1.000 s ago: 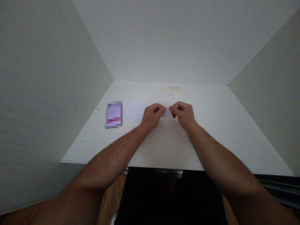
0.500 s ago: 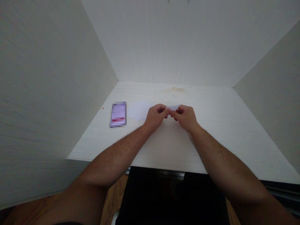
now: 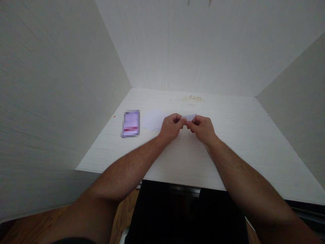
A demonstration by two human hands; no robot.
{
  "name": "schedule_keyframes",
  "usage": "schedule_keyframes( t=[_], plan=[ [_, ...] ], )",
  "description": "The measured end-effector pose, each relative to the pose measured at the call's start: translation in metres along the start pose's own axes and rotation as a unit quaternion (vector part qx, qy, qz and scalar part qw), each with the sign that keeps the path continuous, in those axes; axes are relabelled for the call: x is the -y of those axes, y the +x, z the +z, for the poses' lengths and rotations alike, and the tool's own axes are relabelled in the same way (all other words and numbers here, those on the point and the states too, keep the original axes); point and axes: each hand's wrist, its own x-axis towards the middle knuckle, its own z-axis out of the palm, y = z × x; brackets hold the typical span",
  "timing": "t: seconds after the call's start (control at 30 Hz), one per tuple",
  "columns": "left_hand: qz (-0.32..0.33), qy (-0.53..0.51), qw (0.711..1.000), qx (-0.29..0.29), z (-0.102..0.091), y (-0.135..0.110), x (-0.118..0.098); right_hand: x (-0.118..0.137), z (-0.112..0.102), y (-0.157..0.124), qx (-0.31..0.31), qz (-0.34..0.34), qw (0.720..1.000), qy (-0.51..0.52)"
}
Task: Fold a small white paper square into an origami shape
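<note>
A small folded piece of white paper (image 3: 189, 117) is pinched between my two hands above the white desk. My left hand (image 3: 173, 126) grips its near left part with thumb and fingers. Close beside it, my right hand (image 3: 202, 127) pinches the right part, the two thumbs almost touching. The paper's far edge rises to a point near the right fingers; its lower part is hidden by my fingertips. More white paper (image 3: 153, 119) lies flat on the desk just left of my left hand, partly covered by it.
A purple rectangular item (image 3: 131, 123) with a red stripe, blurred out, lies on the left of the white desk (image 3: 243, 145). Pale walls enclose the desk at the back and both sides. A brownish worn patch (image 3: 192, 98) marks the back of the desktop.
The camera view has shifted slightly, so the desk items appear a little further right. Both hands keep their pinch on the folded paper, and slightly more of it shows between them.
</note>
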Motion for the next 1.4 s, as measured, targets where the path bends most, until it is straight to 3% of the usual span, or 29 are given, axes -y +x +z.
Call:
schedule_keyframes(
  t=[0.23,0.53,0.73,0.93,1.13,1.27,1.4],
  plan=[
    [0.003,-0.020,1.000,0.018,0.0006,-0.0010,0.0006,0.0031,-0.0012,-0.0002,0.016,-0.012,1.000,0.018],
    [-0.014,-0.017,0.999,-0.024,-0.0013,0.0016,0.0020,0.0047,0.0029,-0.0005,0.006,0.003,1.000,0.009],
    [-0.018,-0.060,0.998,-0.015,-0.0007,0.0019,0.0032,0.0026,0.0045,-0.0014,-0.015,0.009,1.000,0.025],
    [-0.028,-0.090,0.995,-0.023,0.0011,0.0017,0.0057,0.0030,0.0022,0.0003,-0.053,-0.020,0.998,0.008],
    [0.032,-0.027,0.997,-0.071,0.0003,0.0030,0.0088,-0.0001,0.0053,-0.0016,-0.052,-0.052,0.997,-0.031],
    [0.049,-0.012,0.998,-0.047,0.0001,0.0024,0.0076,-0.0003,0.0074,-0.0035,-0.039,-0.111,0.992,-0.046],
    [0.021,-0.048,0.999,-0.012,-0.0003,0.0003,0.0053,-0.0017,0.0076,-0.0017,-0.057,-0.150,0.985,-0.067]
  ],
)
